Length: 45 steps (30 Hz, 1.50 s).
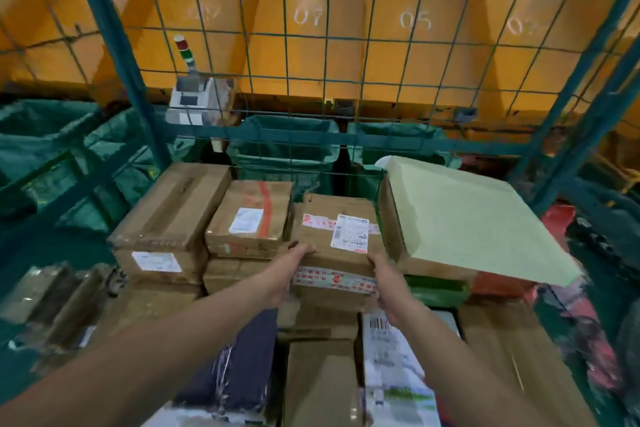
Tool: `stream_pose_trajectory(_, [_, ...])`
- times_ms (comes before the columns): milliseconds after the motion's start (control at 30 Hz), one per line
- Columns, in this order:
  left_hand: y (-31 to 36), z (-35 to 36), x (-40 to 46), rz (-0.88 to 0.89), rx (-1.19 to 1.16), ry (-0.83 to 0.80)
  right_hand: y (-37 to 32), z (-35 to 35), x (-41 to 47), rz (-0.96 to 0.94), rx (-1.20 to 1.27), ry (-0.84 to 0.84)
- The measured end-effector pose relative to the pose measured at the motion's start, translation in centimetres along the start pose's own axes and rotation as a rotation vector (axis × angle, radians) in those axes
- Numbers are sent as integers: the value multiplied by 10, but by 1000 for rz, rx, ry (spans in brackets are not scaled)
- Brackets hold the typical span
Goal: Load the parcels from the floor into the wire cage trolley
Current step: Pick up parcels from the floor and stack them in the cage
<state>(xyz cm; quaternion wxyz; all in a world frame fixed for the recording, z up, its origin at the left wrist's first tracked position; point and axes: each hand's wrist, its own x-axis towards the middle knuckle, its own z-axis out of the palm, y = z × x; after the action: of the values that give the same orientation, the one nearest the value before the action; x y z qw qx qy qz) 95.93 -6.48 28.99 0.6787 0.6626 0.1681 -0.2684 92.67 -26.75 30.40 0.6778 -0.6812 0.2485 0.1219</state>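
Note:
A brown cardboard parcel (332, 239) with a white label and red-printed tape sits on top of the stack inside the green wire cage trolley (349, 55). My left hand (289, 269) grips its near left corner. At the near right corner my right hand (388, 279) holds it the same way. Both arms reach forward over lower parcels. To the left sits a smaller taped box (249, 218) and a long box (173, 208). On the right lies a large box topped with a pale yellow sheet (464, 218).
Lower in the cage lie a dark wrapped parcel (239, 364), a plain brown box (318, 381) and a white printed parcel (394, 367). Green sacks (287, 146) hang behind the mesh under orange chutes. A signal lamp (183, 48) stands at the back left.

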Motion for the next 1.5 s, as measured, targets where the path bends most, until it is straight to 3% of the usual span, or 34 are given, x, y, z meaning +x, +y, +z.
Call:
stream_pose_trajectory(100, [24, 13, 57, 92, -90, 41, -21, 4, 59, -53, 73, 113])
stream_pose_trajectory(200, [36, 22, 95, 202, -91, 100, -27, 11, 84, -192, -159, 197])
stream_pose_trajectory(367, [27, 34, 168, 331, 412, 190, -14, 12, 133, -274, -663, -8])
stream_pose_trajectory(667, [26, 21, 205, 427, 623, 230, -8, 17, 184, -228, -1052, -15])
stream_pose_trajectory(967, [30, 27, 204, 316, 635, 202, -17, 13, 188, -153, -1158, -3])
stream_pose_trajectory(1267, [11, 22, 89, 203, 566, 180, -3, 26, 108, -260, -1146, -60])
stream_pose_trajectory(1367, [-1, 6, 50, 182, 490, 223, 2, 43, 76, -256, -1032, -171])
stream_pose_trajectory(1500, [-20, -16, -16, 112, 322, 225, 11, 75, 16, -183, -671, -257])
